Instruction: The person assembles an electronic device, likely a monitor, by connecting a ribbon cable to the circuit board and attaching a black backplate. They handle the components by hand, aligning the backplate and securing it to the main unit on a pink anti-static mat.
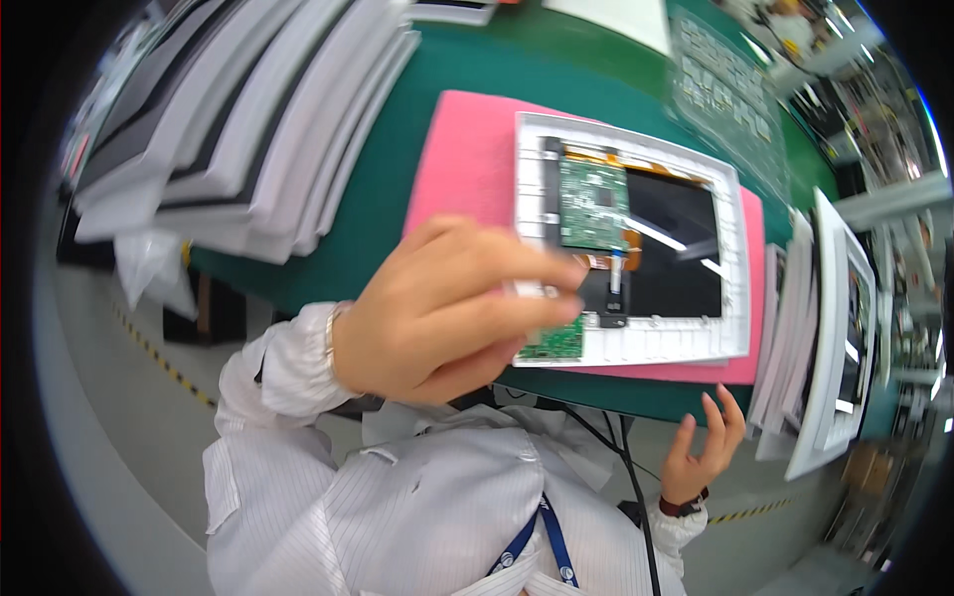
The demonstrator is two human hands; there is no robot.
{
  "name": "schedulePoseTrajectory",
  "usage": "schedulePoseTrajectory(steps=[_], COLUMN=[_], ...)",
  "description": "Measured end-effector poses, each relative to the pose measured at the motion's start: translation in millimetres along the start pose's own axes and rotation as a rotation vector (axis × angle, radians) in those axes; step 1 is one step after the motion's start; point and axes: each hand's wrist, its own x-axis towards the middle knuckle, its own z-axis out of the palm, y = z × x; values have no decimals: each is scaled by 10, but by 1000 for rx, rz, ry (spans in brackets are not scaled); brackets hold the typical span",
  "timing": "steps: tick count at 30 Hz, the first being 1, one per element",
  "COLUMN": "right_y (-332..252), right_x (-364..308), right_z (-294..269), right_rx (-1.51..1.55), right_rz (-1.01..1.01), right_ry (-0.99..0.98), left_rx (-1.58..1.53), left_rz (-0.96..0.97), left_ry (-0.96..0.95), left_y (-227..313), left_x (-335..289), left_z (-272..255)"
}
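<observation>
White glare streaks the black panel (680, 283); the left fingers (517, 316) blur.

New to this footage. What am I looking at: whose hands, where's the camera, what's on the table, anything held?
No machine here: these are a person's two bare hands. The single picture comes from the left one of two fisheye cameras worn on the head, looking down, so straight edges bend toward the rim.

On the green table lies a pink mat. On that is a white housing with a black panel and green circuit boards inside. Stacked pieces stand at left, more at right.

The left hand is over the housing's left side, blurred; I can't tell whether it pinches anything. The right hand is open, with nothing visible in it.
</observation>
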Motion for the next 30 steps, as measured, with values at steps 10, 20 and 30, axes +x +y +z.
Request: schedulePoseTrajectory(steps=[10, 20, 30], right_y=[13, -684, -663], right_x=[109, 342, 158], right_z=[243, 573, 280], right_rx=[172, 433, 411], right_rz=[-378, -817, -724], right_ry=[-27, -271, -533], left_rx=[485, -230, -136], left_rz=[-891, -1407, -1755], left_ry=[1141, 1006, 288], left_y=[1188, -619, -2449], left_x=[-2140, -3873, -4497], left_z=[-756, 179, 1648])
